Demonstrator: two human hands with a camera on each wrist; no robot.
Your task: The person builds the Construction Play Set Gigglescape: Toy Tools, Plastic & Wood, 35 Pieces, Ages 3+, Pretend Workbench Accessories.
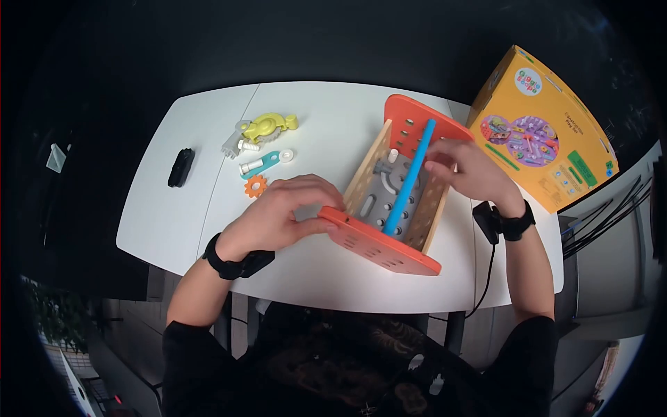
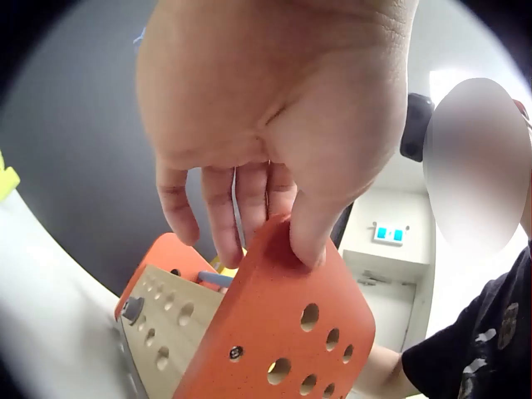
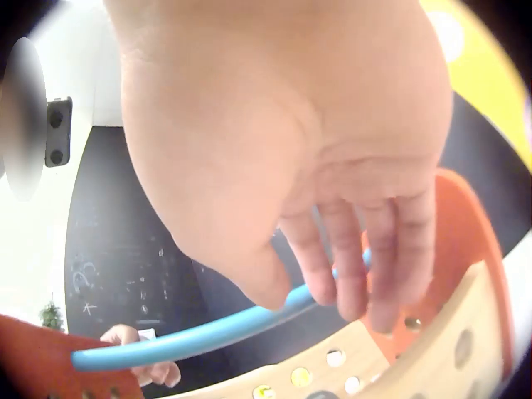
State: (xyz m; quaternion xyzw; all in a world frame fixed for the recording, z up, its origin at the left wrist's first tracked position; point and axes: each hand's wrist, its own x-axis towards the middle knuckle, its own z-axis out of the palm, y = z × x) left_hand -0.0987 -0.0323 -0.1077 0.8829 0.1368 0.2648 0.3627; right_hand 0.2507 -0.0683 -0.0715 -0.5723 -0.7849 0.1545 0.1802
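Observation:
A toy toolbox [image 1: 379, 244] with red-orange end panels, pale wooden sides and a blue rod handle [image 1: 408, 182] stands at an angle on the table. My left hand [image 1: 285, 212] pinches the upper corner of its near end panel [image 2: 287, 332], thumb on the outer face, fingers behind. At the far half of the handle is my right hand [image 1: 471, 170]; its fingers [image 3: 386, 274] hang down loosely beside the rod, the thumb tip right at it. Inside the box lie a grey bolt [image 1: 381, 167] and a white peg [image 1: 393, 156].
Left of the box lie a yellow-green toy part [image 1: 267, 126], a teal wrench-like strip [image 1: 264, 164] with white pieces, and an orange gear [image 1: 255, 185]. A black object [image 1: 181, 167] rests farther left. A yellow carton [image 1: 549, 128] stands at the right edge.

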